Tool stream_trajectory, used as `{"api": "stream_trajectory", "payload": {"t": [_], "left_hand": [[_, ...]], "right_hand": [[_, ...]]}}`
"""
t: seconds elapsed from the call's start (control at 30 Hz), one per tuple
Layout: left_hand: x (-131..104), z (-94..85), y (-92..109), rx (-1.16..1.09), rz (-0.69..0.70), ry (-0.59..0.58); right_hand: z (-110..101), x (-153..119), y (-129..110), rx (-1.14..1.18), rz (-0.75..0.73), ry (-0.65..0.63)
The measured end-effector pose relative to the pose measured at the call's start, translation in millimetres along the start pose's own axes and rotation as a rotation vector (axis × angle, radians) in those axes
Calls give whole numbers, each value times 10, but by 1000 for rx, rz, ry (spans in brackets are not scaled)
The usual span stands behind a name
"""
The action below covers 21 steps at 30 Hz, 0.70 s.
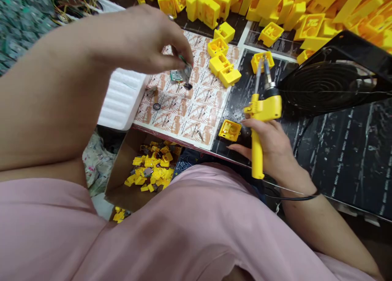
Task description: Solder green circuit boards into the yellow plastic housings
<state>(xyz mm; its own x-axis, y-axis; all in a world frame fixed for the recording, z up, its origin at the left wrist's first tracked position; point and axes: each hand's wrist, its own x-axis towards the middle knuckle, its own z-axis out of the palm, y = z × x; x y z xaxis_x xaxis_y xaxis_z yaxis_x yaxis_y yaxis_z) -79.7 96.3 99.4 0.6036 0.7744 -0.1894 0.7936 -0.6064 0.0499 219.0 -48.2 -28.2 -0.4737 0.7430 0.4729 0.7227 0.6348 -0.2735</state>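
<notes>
My left hand (153, 42) pinches a small electronic part (184, 74) with a green board over the patterned sheet on the table. In my right hand (271, 146) is a yellow soldering gun (263, 109), its handle upright in my grip. The metal tip and a thin tube beside it reach into a yellow housing (262, 62) on the black surface. Another open yellow housing (230, 130) lies near the table's front edge, just left of my right hand. Several yellow housings (220, 65) stand between the two hands, farther back.
A black fan (324, 85) stands at the right. Many yellow housings (275, 3) are heaped at the back. A cardboard box (122, 171) of yellow pieces sits below the front edge. White foam tray (121, 97) and a pile of greenish parts (24, 24) are at left.
</notes>
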Motion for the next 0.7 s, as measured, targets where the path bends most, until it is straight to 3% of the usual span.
{"api": "stream_trajectory", "payload": {"t": [0.07, 0.13, 0.2, 0.27, 0.37, 0.43, 0.57, 0.7], "left_hand": [[28, 111, 232, 206, 151, -60], [-26, 347, 462, 327, 282, -125], [-147, 617, 613, 268, 400, -145], [-292, 836, 641, 56, 449, -37], [-465, 1011, 520, -216, 233, 238], [-520, 1055, 439, -280, 41, 319], [-499, 1117, 485, -259, -97, 303], [-408, 1227, 619, -321, -113, 280]], "right_hand": [[80, 61, -94, -4, -27, -17], [111, 68, -147, -14, -23, -29], [91, 30, -158, -24, -8, -30], [49, -29, -143, -7, -17, -36], [-5, -112, -111, 53, -29, 11], [-29, -151, -98, 87, -5, 104], [-82, -187, -96, 96, 21, 295], [-161, -204, -106, 10, -10, 327]]}}
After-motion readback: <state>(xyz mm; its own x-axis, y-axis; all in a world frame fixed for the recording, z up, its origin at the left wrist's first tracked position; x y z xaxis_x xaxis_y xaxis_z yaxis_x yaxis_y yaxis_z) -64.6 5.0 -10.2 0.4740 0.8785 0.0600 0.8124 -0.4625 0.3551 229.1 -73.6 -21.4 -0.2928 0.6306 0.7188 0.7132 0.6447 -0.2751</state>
